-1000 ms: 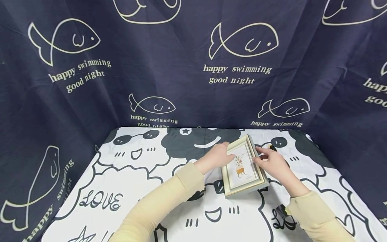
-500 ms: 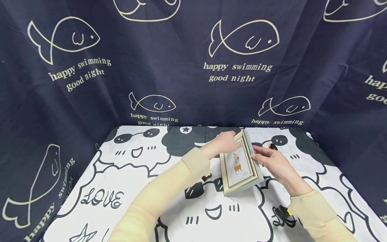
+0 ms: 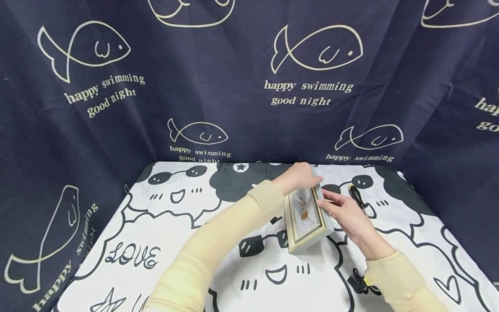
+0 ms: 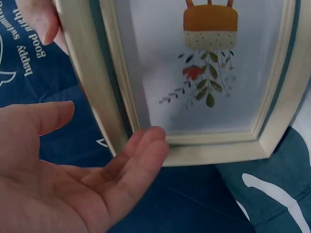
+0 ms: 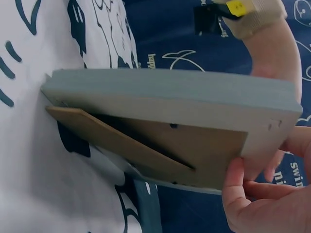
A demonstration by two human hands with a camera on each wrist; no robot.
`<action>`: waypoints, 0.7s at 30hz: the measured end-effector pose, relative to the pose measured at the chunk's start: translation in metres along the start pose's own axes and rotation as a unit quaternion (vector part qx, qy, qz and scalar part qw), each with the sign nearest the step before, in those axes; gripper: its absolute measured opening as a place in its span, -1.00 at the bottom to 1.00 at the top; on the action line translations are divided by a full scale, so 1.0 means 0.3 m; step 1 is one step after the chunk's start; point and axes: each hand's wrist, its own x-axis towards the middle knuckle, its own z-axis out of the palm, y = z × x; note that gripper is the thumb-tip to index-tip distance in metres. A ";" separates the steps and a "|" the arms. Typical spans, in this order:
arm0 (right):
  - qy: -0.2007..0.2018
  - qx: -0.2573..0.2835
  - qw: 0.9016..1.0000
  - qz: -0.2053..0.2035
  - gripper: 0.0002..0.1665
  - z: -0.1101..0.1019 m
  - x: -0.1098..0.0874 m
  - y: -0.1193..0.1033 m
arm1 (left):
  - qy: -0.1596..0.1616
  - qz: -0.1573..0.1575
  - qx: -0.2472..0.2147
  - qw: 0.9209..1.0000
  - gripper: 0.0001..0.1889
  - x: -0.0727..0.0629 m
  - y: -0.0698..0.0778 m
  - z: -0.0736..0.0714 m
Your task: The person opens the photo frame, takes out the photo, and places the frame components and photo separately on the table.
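Below the right-hand fingers [image 5: 235,179], a tabletop [image 3: 241,299] in white cloth [image 3: 156,234], printed with black-outlined clouds [image 3: 175,181] and, well left of the fingers, "LOVE" lettering [image 3: 134,256]. Against the fingers, a picture frame [image 3: 305,219], tilted back, lower end on the cloth. Just beyond the fingers, a small dark object [image 3: 356,195], too small to identify.

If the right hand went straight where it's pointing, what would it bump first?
The right hand would probably meet the picture frame first: its near edge looks close or touching, though depth is unclear.
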 end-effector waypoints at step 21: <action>0.068 -0.019 0.997 -0.012 -0.24 0.081 -0.027 -0.003 | 0.057 -0.128 0.045 0.989 -0.39 0.033 0.039 0.081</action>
